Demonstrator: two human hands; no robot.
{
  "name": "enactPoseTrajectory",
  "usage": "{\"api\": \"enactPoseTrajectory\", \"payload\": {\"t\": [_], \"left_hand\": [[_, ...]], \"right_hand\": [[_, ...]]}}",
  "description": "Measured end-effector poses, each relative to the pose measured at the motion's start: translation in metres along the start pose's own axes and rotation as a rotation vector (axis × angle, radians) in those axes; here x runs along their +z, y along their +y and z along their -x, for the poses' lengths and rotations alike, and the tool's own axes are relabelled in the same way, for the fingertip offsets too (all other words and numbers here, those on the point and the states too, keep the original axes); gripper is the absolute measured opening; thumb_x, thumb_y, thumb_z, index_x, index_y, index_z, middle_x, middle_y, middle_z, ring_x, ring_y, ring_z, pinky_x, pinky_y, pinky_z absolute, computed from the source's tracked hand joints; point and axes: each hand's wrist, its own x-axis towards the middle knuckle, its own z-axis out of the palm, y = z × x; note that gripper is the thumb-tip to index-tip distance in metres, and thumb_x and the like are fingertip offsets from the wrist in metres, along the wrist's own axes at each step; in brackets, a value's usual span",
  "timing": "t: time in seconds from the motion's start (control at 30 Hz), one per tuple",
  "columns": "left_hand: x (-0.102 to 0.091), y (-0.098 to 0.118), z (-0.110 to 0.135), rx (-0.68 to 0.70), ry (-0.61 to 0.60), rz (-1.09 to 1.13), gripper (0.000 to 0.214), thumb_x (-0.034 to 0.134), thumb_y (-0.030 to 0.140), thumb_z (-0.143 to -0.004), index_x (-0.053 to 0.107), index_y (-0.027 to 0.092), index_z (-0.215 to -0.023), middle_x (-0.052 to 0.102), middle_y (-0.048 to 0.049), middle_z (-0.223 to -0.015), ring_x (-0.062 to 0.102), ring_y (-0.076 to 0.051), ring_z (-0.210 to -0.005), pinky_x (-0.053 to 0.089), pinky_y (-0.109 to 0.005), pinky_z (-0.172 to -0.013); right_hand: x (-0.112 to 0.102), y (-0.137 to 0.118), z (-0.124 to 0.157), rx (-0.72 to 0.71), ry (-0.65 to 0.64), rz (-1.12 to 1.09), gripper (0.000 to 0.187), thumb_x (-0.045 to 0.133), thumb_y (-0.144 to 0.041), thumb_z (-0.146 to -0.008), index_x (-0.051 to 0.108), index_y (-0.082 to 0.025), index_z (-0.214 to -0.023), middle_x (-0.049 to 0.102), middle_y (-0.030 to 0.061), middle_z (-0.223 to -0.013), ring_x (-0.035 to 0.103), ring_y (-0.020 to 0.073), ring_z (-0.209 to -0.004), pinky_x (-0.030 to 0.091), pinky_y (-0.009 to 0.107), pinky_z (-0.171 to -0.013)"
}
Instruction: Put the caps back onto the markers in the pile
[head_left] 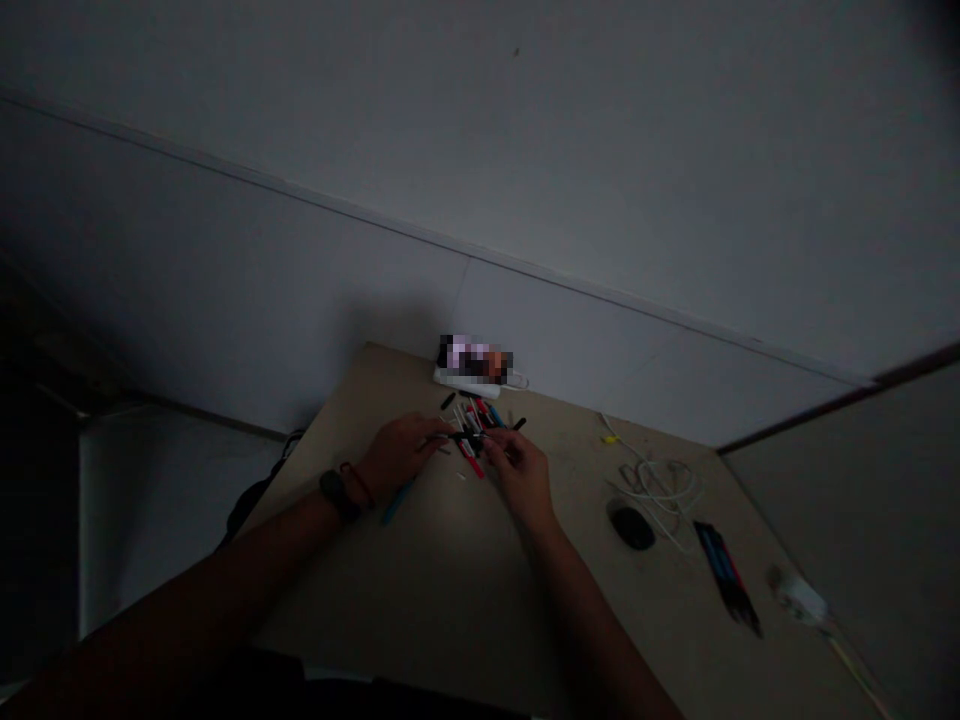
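Note:
My left hand [397, 455] and my right hand [521, 478] meet over a loose heap of pens and caps [474, 425] on a beige tabletop [442, 570]. Between their fingertips runs a thin black pen [450, 437], which both hands seem to pinch, though the light is dim. A red marker [471, 458] lies under the gap between my hands. A blue pen [397, 503] rests on the table just below my left hand. A dark watch [336, 496] circles my left wrist.
A white box [465, 382] with a blurred item on it stands against the wall behind the heap. To the right lie a white cable [660, 490], a black mouse [631, 527], a dark pen pack [725, 577] and a white plug [799, 600]. Walls bound the table's far side.

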Motion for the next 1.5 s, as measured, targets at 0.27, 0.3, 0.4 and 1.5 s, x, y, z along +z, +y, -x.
{"api": "enactPoseTrajectory", "payload": {"t": [0.27,0.3,0.4,1.5], "left_hand": [[-0.003,0.002,0.000,0.018,0.000,-0.009,0.024,0.055,0.026,-0.098,0.073,0.025,-0.115,0.074,-0.0058,-0.102,0.066,-0.021,-0.097,0.053,-0.034,-0.087],[-0.004,0.002,-0.001,0.025,-0.003,-0.012,0.024,0.055,0.025,-0.098,0.073,0.025,-0.114,0.074,-0.0058,-0.102,0.065,-0.021,-0.096,0.053,-0.035,-0.087],[-0.004,0.001,-0.002,0.041,-0.004,-0.021,0.024,0.055,0.023,-0.098,0.073,0.024,-0.114,0.074,-0.0062,-0.100,0.064,-0.022,-0.096,0.053,-0.035,-0.086],[0.000,0.008,-0.001,0.207,0.025,-0.046,0.024,0.055,0.020,-0.099,0.072,0.020,-0.115,0.074,-0.0064,-0.095,0.064,-0.019,-0.091,0.053,-0.033,-0.083]], "right_hand": [[-0.001,0.000,0.000,-0.057,0.000,0.053,0.027,0.066,-0.044,-0.086,0.074,-0.019,-0.093,0.074,0.0062,-0.087,0.066,0.0184,-0.071,0.053,0.030,-0.069],[-0.001,0.000,-0.001,-0.065,-0.001,0.056,0.027,0.066,-0.043,-0.086,0.075,-0.019,-0.093,0.073,0.0063,-0.088,0.066,0.0185,-0.072,0.053,0.030,-0.069],[-0.001,-0.002,0.000,-0.083,-0.003,0.065,0.025,0.066,-0.042,-0.086,0.075,-0.019,-0.093,0.073,0.0067,-0.089,0.066,0.0195,-0.076,0.053,0.030,-0.069],[0.005,-0.009,0.009,-0.131,-0.080,0.103,0.031,0.055,-0.050,-0.094,0.059,-0.020,-0.085,0.060,0.0000,-0.071,0.054,0.0160,-0.063,0.039,0.026,-0.058]]}}
